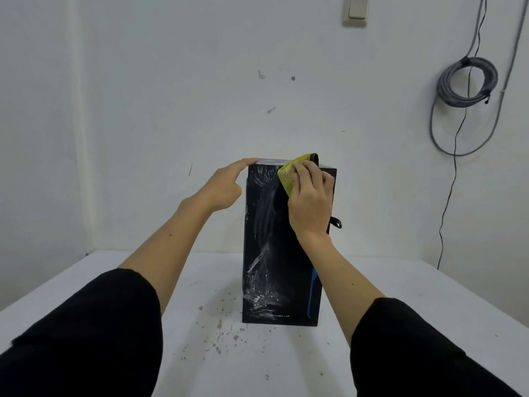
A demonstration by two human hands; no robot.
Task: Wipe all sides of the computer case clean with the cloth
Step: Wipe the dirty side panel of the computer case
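computer case [269,253]: glossy black, white smears | cloth [287,177]: yellow-green, textured, perhaps microfibre | table [286,362]: matt white, speckled

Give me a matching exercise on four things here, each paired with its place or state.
Things:
1. cloth
2. case
3. cable coil
4. left hand

Places or states:
A. hangs on the wall
B. stands upright on the table, smeared white
C. fingertip on the case's top left corner
D. under the right hand, near the case's top

Pairs: 1-D, 2-B, 3-A, 4-C
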